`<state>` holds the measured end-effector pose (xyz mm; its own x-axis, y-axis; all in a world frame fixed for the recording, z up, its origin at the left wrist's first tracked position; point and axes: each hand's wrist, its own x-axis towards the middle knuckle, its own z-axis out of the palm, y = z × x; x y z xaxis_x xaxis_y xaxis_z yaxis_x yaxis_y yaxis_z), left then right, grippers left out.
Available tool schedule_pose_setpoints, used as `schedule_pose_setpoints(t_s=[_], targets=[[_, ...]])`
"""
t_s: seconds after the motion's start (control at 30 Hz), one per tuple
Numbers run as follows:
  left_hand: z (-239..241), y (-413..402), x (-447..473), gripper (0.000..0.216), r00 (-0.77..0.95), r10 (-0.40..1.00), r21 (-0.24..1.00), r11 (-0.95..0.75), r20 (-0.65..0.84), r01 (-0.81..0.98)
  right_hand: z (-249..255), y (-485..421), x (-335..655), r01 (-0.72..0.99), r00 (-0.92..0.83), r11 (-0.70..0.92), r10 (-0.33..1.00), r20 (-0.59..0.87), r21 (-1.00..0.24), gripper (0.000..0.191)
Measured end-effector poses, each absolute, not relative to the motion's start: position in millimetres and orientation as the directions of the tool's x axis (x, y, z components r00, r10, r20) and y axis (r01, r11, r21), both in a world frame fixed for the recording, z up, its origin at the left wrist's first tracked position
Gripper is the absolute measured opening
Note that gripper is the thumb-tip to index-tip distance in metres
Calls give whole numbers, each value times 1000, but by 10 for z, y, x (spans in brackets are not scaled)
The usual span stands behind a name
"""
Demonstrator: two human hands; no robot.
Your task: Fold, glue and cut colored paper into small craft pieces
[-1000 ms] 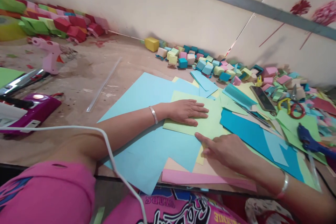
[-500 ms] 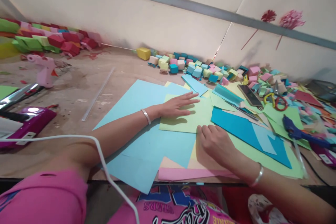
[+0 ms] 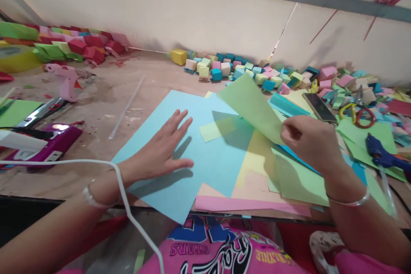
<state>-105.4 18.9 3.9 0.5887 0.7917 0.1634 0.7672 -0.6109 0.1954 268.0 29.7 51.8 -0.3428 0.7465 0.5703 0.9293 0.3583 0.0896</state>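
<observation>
My right hand (image 3: 308, 141) pinches the near edge of a light green paper sheet (image 3: 253, 107) and holds it lifted and tilted above the pile. My left hand (image 3: 163, 145) hovers just over a large light blue sheet (image 3: 192, 162), fingers spread and holding nothing. Under the lifted sheet lie a small pale green square (image 3: 218, 129), a yellow sheet (image 3: 257, 158), a peach sheet (image 3: 253, 188) and a pink sheet (image 3: 250, 206). Another green sheet (image 3: 298, 180) lies below my right hand.
Several small coloured paper cubes (image 3: 237, 70) line the wall. A phone (image 3: 319, 108), scissors (image 3: 359, 113) and a blue glue gun (image 3: 382, 156) lie at the right. At the left are a pink glue gun (image 3: 66, 80), a magenta device (image 3: 48, 141) and a white cable (image 3: 125, 197).
My right hand has picked up the light green sheet and raised it. My left hand slid back off that sheet toward me and now hovers over the blue one.
</observation>
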Motion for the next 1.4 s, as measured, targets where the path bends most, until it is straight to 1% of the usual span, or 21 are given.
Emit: schedule_pose_setpoints(t_s=[0.07, 0.13, 0.23, 0.33, 0.43, 0.47, 0.53, 0.6, 0.63, 0.7, 0.8, 0.87, 1.0, 1.07, 1.13, 1.17, 1.2, 1.27, 1.33, 1.37, 1.4], targets=[[35, 61, -1058, 105, 658, 749, 146, -662, 78, 735, 597, 295, 2741, 928, -303, 372, 710, 635, 28, 10], [28, 22, -1031, 104, 686, 727, 109, -684, 28, 721, 653, 284, 2788, 930, -271, 367, 670, 691, 8, 9], [-22, 97, -968, 95, 685, 728, 61, -684, 1, 727, 680, 279, 2843, 931, -247, 365, 626, 739, 2, 9], [-85, 233, -894, 84, 659, 752, 16, -659, -6, 752, 644, 299, 2880, 926, -247, 379, 611, 752, -4, 9], [-67, 295, -831, 64, 627, 779, -13, -627, 17, 779, 591, 328, 2901, 926, -246, 377, 627, 739, -11, 10], [-38, 286, -820, 58, 644, 764, -6, -645, 24, 765, 579, 334, 2906, 928, -244, 373, 636, 732, -15, 10], [33, 236, -820, 58, 728, 685, 42, -728, 11, 684, 573, 339, 2909, 932, -238, 362, 648, 724, -18, 10], [83, 174, -845, 75, 801, 599, 97, -796, -15, 597, 585, 332, 2907, 936, -229, 351, 646, 729, -17, 10], [92, 150, -862, 84, 813, 582, 111, -806, -23, 581, 595, 326, 2904, 937, -225, 349, 640, 734, -16, 11], [75, 135, -889, 95, 796, 605, 112, -790, -21, 603, 612, 315, 2897, 935, -225, 354, 625, 748, -15, 11], [18, 187, -877, 98, 747, 664, 98, -744, -2, 661, 611, 313, 2895, 927, -232, 373, 620, 750, -22, 11], [-6, 242, -834, 94, 733, 680, 80, -730, -7, 679, 591, 327, 2898, 924, -234, 381, 620, 749, -27, 11], [-35, 307, -756, 71, 715, 699, 51, -714, -17, 699, 557, 364, 2894, 918, -208, 395, 566, 798, -40, 11], [-66, 301, -751, 64, 694, 720, 63, -692, -14, 719, 582, 352, 2879, 927, -137, 368, 517, 845, -74, 12], [-105, 279, -759, 61, 671, 741, 77, -668, -14, 740, 653, 303, 2857, 952, -71, 295, 478, 875, -84, 15], [-125, 267, -763, 61, 661, 750, 76, -658, -16, 749, 703, 267, 2841, 966, -62, 249, 462, 884, -63, 17], [-140, 257, -762, 60, 654, 757, 71, -651, -16, 756, 757, 228, 2822, 977, -83, 214, 444, 892, -16, 18], [-152, 244, -747, 61, 646, 763, 58, -645, -6, 762, 855, 161, 2767, 967, -226, 202, 402, 887, 155, 14], [-128, 234, -719, 61, 676, 736, 71, -677, 33, 733, 892, 148, 2689, 874, -474, 284, 310, 824, 395, 10], [-102, 226, -706, 58, 703, 707, 87, -707, 79, 702, 874, 173, 2645, 786, -603, 352, 256, 756, 508, 11], [-67, 216, -698, 52, 720, 674, 99, -738, 163, 668, 827, 220, 2604, 680, -714, 431, 205, 670, 593, 12]])
